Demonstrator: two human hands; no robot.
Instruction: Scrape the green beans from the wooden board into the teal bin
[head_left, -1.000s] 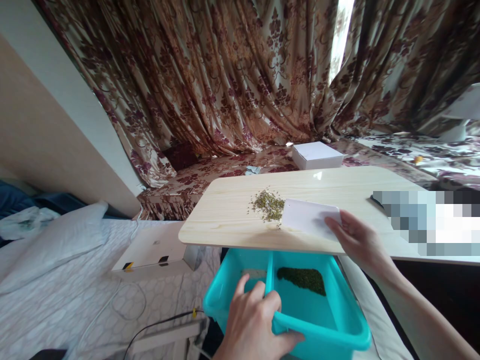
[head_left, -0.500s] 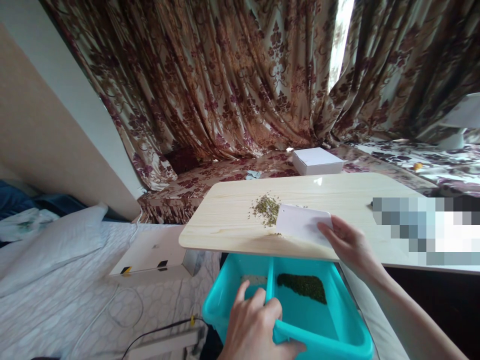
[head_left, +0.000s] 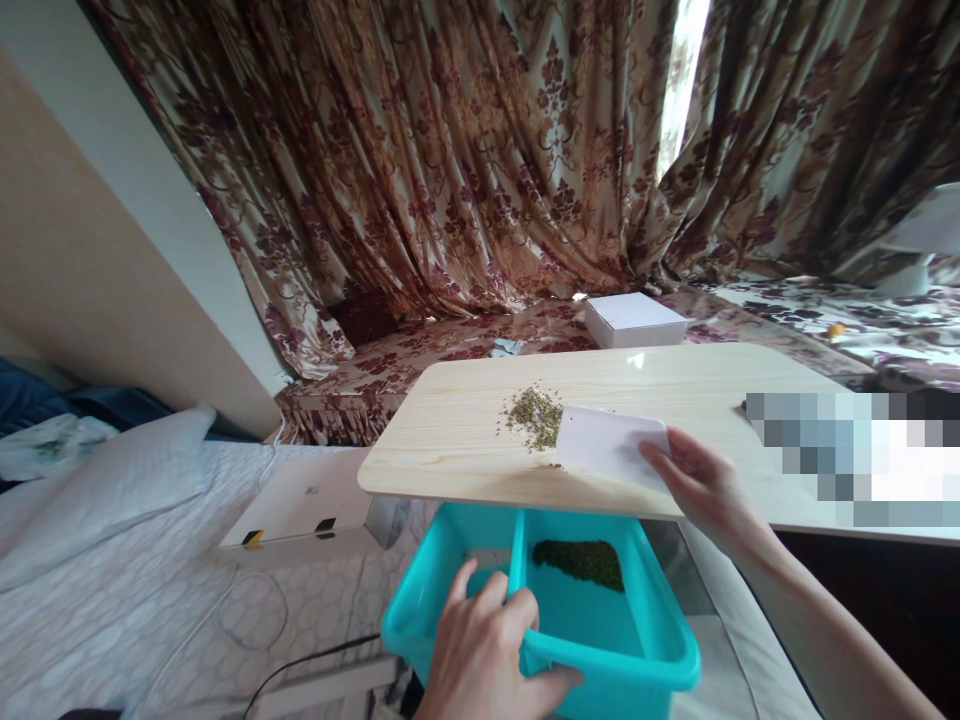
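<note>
My right hand pinches a flat white plastic scraper by its right end, low over the pale wooden tabletop. The scraper's left edge meets a scattered pile of small green beans, which look like mung beans. Below the table's front edge, my left hand grips a turquoise two-compartment bin at its near rim by the divider. More green beans lie in the right compartment. Some pale material shows in the left one, partly hidden behind my fingers.
A white box stands behind the table on the patterned ledge. A flat white box and cables lie on the bed to the left. A blurred-out object is at the table's right end.
The turquoise bin has shifted left along with my left hand. My right hand and the scraper have moved slightly right.
</note>
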